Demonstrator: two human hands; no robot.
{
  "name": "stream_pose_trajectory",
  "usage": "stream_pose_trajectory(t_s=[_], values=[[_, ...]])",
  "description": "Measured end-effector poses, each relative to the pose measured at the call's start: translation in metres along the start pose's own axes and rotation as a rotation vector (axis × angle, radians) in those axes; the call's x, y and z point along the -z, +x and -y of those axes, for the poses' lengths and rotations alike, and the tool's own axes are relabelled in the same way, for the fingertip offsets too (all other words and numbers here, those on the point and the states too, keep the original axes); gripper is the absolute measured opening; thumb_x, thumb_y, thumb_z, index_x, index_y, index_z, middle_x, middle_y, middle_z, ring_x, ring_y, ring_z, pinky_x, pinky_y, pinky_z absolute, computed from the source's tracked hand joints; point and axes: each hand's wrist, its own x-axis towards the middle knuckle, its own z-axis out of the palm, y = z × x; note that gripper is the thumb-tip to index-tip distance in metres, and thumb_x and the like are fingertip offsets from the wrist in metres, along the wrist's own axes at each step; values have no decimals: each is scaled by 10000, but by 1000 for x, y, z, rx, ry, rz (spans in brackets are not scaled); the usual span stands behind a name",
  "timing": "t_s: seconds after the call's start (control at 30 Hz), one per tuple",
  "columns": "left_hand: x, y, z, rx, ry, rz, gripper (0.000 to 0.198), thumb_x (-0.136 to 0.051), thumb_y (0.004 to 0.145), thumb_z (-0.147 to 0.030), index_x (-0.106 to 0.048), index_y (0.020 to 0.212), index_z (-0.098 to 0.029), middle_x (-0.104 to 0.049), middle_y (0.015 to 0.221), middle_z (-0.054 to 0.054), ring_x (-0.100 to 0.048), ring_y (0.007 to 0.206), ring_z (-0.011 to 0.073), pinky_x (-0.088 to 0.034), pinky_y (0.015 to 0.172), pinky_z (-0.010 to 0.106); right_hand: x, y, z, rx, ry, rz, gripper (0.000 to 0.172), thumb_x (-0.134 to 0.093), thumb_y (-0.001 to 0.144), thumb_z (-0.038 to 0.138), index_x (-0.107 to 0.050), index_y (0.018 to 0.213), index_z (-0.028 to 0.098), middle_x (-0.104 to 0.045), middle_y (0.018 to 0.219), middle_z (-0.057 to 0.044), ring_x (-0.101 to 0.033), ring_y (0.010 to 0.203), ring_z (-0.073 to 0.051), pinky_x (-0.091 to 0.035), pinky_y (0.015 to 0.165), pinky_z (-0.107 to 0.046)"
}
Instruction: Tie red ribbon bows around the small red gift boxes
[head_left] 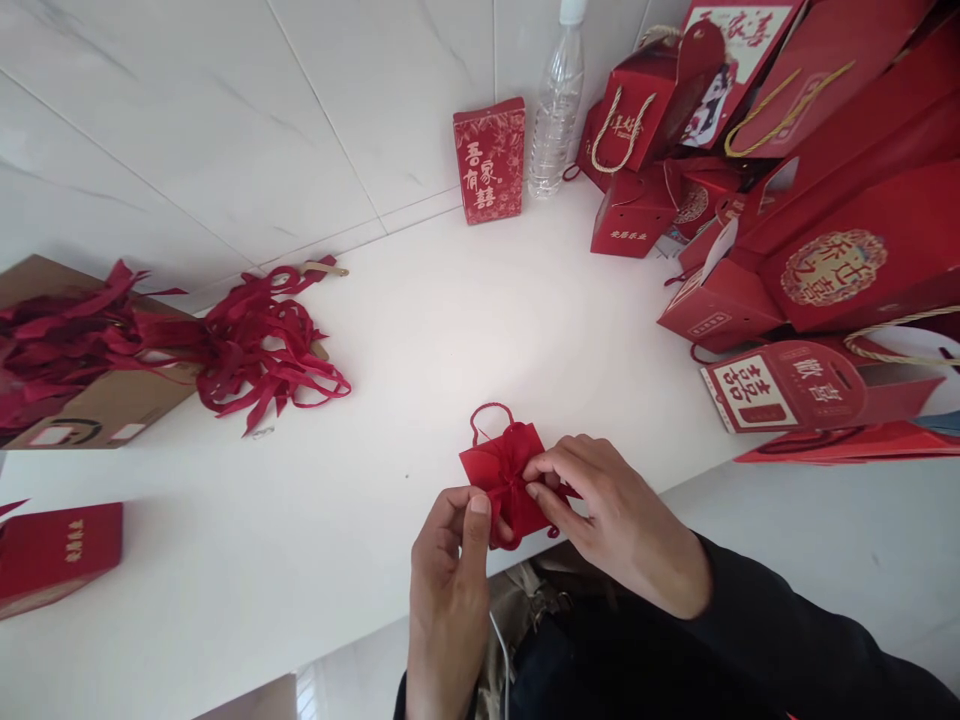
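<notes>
A small red gift bag with a cord handle rests at the front edge of the white table. A red ribbon is gathered in a bow on its upper face. My left hand is closed at the bag's lower left, thumb and fingers pinching a part of the ribbon. From the right, my right hand reaches over the bag, its fingertips pinched on the ribbon near the knot. The fingers partly cover the bow, so its lower loops show only in part.
A cardboard box spills dark red ribbons at the left. Nearer stands a red box. Against the wall are a red patterned box and a clear bottle. Several red gift boxes and bags crowd the right.
</notes>
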Motion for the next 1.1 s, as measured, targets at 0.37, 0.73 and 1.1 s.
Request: stream_pose_trajectory(t_s=[0.37, 0.73, 1.1], values=[[6, 1, 16, 83, -226, 0, 378, -678, 888, -466, -679, 1151, -194, -707, 1011, 73, -618, 900, 183, -492, 817, 283, 1, -5, 9, 201, 57, 60, 141, -534, 993, 132, -641, 1035, 212, -616, 886, -34, -527, 818, -198, -426, 784, -365], [7, 7, 12, 161, -481, 12, 424, -745, 855, -376, -632, 1233, -221, -680, 944, 46, -620, 921, 178, -481, 859, 310, -8, 3, 4, 262, -50, 61, 124, -561, 984, 116, -649, 947, 195, -576, 825, -20, -505, 776, -186, -399, 753, -349], [11, 2, 15, 102, -515, 90, 373, -760, 845, -315, -623, 1182, -233, -671, 1081, 70, -633, 944, 185, -501, 872, 326, -2, -6, 8, 230, 59, 64, 117, -567, 953, 133, -615, 1042, 194, -620, 902, -34, -515, 835, -201, -409, 809, -360]])
